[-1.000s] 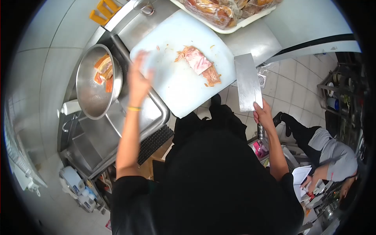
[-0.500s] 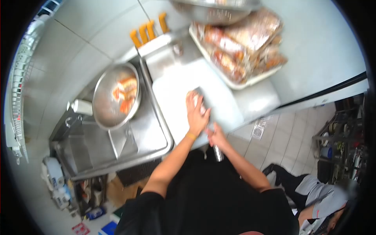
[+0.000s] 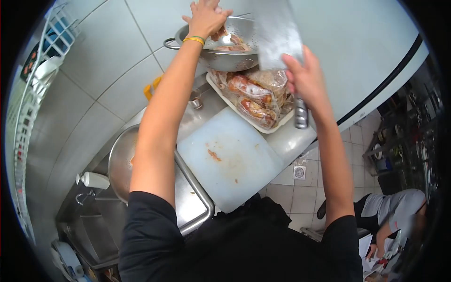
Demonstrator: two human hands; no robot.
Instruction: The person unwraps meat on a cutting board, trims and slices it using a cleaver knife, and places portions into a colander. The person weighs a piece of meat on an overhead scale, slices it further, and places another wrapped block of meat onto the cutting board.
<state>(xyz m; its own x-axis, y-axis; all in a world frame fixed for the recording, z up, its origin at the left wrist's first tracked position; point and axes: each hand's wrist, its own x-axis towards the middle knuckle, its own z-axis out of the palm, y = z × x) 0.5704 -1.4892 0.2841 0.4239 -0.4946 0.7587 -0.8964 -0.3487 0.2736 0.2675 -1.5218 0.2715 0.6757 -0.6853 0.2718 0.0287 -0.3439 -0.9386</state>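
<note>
My left hand [image 3: 208,19] is over the left part of a metal colander [image 3: 230,58], fingers spread, with pieces of meat [image 3: 235,43] below and beside it. My right hand [image 3: 304,77] grips a cleaver [image 3: 277,37] near the base of its blade, which is raised beside the colander. Under the colander's front edge a white tray [image 3: 268,130] holds several plastic-wrapped meat pieces [image 3: 253,91]. Nearer to me, a pale blue cutting board [image 3: 230,188] carries a small meat scrap [image 3: 214,155] and crumbs.
A metal bowl [image 3: 120,160] rests over the sink [image 3: 105,225] at left, partly behind my left arm. A white bottle [image 3: 93,180] stands by the faucet. Yellow handles [image 3: 151,88] are near the wall. Another person [image 3: 392,211] is at the lower right.
Both hands have moved from the board up to the colander. The meat piece has left the board, and the cleaver is lifted in my right hand. The view has shifted.
</note>
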